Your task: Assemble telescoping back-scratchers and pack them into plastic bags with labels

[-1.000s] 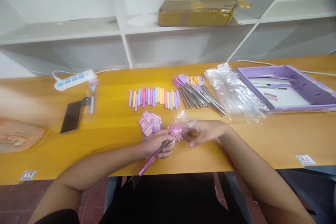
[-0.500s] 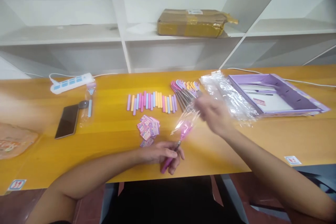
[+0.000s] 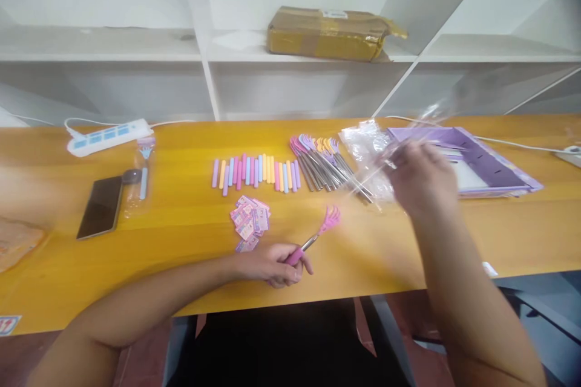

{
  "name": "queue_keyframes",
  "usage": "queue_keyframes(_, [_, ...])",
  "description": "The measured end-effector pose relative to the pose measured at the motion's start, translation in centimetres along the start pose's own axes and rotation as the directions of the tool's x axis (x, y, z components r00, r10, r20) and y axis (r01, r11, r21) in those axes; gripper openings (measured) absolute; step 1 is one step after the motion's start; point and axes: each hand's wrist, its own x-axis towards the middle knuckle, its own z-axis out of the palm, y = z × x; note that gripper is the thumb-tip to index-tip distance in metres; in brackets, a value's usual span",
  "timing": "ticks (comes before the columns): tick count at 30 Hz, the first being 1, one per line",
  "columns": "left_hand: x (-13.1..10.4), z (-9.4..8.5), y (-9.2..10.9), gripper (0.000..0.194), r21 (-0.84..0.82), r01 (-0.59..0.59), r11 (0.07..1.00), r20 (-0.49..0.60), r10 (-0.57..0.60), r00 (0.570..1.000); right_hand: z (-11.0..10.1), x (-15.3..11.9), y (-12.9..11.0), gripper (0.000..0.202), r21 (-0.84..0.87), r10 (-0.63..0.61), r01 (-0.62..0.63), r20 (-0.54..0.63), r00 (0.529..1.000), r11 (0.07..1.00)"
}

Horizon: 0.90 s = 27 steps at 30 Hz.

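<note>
My left hand is closed on the handle of a pink back scratcher, whose clawed head points up and right. Raised near the purple box, my right hand pinches a clear plastic bag, blurred by motion. Beyond the left hand lie a pile of pink cards and a row of pastel handles. Metal rods with coloured claw heads lie bunched to the right of that row. More clear bags rest beside them, partly behind my right hand.
The purple box stands at the right. At the left are a power strip, a phone and a bagged blue scratcher. A taped carton sits on the white shelf behind.
My right hand has moved right and up with the clear bag, away from the pink scratcher's head, which is now uncovered. The left hand still grips the scratcher. The view has shifted slightly.
</note>
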Motion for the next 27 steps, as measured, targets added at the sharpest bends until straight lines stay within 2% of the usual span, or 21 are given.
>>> queue_keyframes(1, [0.0, 0.0, 0.0, 0.036, 0.003, 0.016, 1.0, 0.002, -0.016, 1.0, -1.5, 2.3, -0.1, 0.018, -0.039, 0.008, -0.01, -0.053, 0.999, 0.999])
queue_keyframes(2, [0.1, 0.1, 0.0, 0.034, 0.0, 0.023, 1.0, 0.002, -0.023, 1.0, -2.9, 4.5, -0.2, 0.017, -0.233, 0.001, -0.038, -0.158, 0.987, 0.972])
queue_keyframes(3, [0.1, 0.1, 0.0, 0.034, -0.008, 0.018, 1.0, 0.0, -0.018, 1.0, -4.2, 6.5, 0.0, 0.017, -0.482, 0.004, -0.113, -0.221, 0.975, 0.869])
queue_keyframes(5, [0.3, 0.2, -0.2, 0.039, -0.015, -0.02, 1.0, -0.012, 0.02, 1.0, -6.0, 9.3, 0.6, 0.018, -0.637, 0.032, -0.186, -0.245, 0.969, 0.748])
queue_keyframes(7, [0.4, 0.2, -0.4, 0.044, 0.014, -0.063, 0.998, -0.026, 0.064, 0.998, -6.8, 10.5, 1.4, 0.012, -0.72, 0.067, -0.191, -0.197, 0.978, 0.667])
queue_keyframes(9, [0.4, 0.2, -0.5, 0.045, 0.046, -0.082, 0.996, -0.019, 0.083, 0.996, -6.6, 10.5, 2.1, 0.005, -0.779, 0.049, -0.144, -0.143, 0.988, 0.61])
queue_keyframes(12, [0.1, 0.2, -0.2, 0.046, 0.043, -0.089, 0.995, -0.007, 0.09, 0.996, -5.4, 8.5, 2.4, 0.021, -0.821, -0.013, -0.067, -0.09, 0.996, 0.567])
queue_keyframes(14, [-0.2, 0.3, 0.4, 0.045, 0.035, -0.098, 0.995, -0.038, 0.1, 0.994, -3.9, 5.5, 2.2, 0.015, -0.812, 0.06, -0.016, 0.023, 0.998, 0.584])
queue_keyframes(15, [-0.4, 0.4, 0.8, 0.044, 0.05, -0.102, 0.994, -0.066, 0.105, 0.992, -3.0, 3.4, 2.1, 0.009, -0.786, 0.137, 0.022, 0.135, 0.981, 0.618])
queue_keyframes(16, [-0.6, 0.4, 1.3, 0.044, 0.096, -0.105, 0.99, -0.104, 0.115, 0.988, -2.0, 1.0, 2.0, 0.012, -0.741, 0.244, 0.062, 0.297, 0.923, 0.668])
queue_keyframes(17, [-0.9, 0.5, 1.8, 0.044, 0.188, -0.103, 0.977, -0.149, 0.132, 0.98, -0.9, -1.6, 1.9, 0.019, -0.635, 0.328, 0.102, 0.522, 0.788, 0.765])
queue_keyframes(18, [-1.1, 0.6, 2.4, 0.044, 0.33, -0.09, 0.94, -0.195, 0.162, 0.967, 0.2, -4.3, 1.8, 0.026, -0.517, 0.328, 0.108, 0.676, 0.66, 0.849])
queue_keyframes(19, [-1.2, 0.8, 2.9, 0.043, 0.504, -0.062, 0.861, -0.234, 0.206, 0.95, 1.3, -6.9, 1.7, 0.033, -0.411, 0.297, 0.086, 0.775, 0.558, 0.908])
queue_keyframes(20, [-1.4, 0.9, 3.4, 0.041, 0.678, -0.012, 0.735, -0.263, 0.257, 0.93, 2.4, -9.3, 1.7, 0.041, -0.333, 0.263, 0.047, 0.815, 0.516, 0.942])
queue_keyframes(22, [-1.5, 1.3, 3.9, 0.033, 0.905, 0.154, 0.395, -0.3, 0.339, 0.892, 4.3, -13.0, 1.8, 0.048, -0.266, 0.253, -0.06, 0.788, 0.561, 0.962])
queue_keyframes(24, [-1.4, 1.5, 3.8, 0.021, 0.936, 0.34, 0.091, -0.349, 0.367, 0.862, 5.8, -15.2, 2.0, 0.055, -0.218, 0.265, -0.151, 0.743, 0.614, 0.964])
queue_keyframes(26, [-1.2, 1.5, 3.2, 0.016, 0.882, 0.454, -0.126, -0.378, 0.386, 0.841, 6.9, -16.2, 2.3, 0.058, -0.171, 0.286, -0.238, 0.724, 0.628, 0.956])
queue_keyframes(27, [-1.1, 1.4, 2.8, 0.017, 0.857, 0.471, -0.209, -0.364, 0.401, 0.841, 7.3, -16.6, 2.4, 0.059, -0.154, 0.297, -0.273, 0.723, 0.623, 0.949])
